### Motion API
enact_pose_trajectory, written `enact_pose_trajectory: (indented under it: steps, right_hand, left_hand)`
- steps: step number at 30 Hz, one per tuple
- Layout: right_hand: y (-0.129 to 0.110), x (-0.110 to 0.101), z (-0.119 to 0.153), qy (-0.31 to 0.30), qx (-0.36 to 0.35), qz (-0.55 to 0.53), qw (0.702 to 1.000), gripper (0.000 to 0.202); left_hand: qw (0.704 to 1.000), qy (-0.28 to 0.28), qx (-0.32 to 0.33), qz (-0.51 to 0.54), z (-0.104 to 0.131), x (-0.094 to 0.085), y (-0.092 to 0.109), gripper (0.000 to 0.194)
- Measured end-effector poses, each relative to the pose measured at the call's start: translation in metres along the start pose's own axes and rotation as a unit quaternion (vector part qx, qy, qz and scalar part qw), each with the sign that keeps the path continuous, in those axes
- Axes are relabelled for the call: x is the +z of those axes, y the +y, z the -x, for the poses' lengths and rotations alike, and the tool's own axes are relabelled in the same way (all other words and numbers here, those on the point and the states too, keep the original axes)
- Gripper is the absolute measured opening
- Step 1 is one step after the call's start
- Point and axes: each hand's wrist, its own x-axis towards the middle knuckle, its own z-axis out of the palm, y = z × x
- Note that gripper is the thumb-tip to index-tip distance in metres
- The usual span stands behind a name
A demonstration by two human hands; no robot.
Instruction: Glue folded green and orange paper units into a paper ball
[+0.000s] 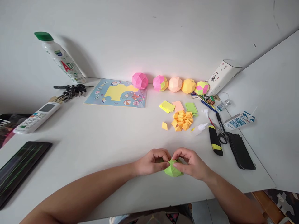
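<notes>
Near the table's front edge, both my hands work on a green folded-paper ball (173, 170). My left hand (155, 161) grips its upper left side between thumb and fingers. From the other side my right hand (190, 163) pinches its top right. My fingers hide part of the ball's upper side. Beyond my hands lies a heap of orange folded paper pieces (183, 120), with a single orange piece (164, 125) to its left. Yellow sticky notes (167, 106), pink notes (178, 106) and green notes (192, 107) sit behind the heap.
Several paper balls (175, 84) line the wall. On the right are a white glue bottle (200, 128), a yellow-black cutter (215, 140), scissors (223, 137), a black pouch (241, 151) and a carton (239, 120). Leftward are a tall bottle (63, 59), keys (73, 90), a remote (37, 117) and a tablet (22, 169).
</notes>
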Motion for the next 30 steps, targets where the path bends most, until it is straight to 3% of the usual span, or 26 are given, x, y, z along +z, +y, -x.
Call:
enact_pose_trajectory:
  steps: [18, 30]
  right_hand:
    - [0.005, 0.008, 0.0, 0.015, 0.011, -0.054, 0.998, 0.009]
    - [0.011, 0.016, -0.002, 0.035, -0.001, -0.06, 0.998, 0.01]
  left_hand:
    - [1.0, -0.013, -0.004, -0.012, 0.0, 0.001, 0.0, 0.018]
    - [0.999, 0.01, -0.043, 0.006, 0.002, 0.006, 0.0, 0.026]
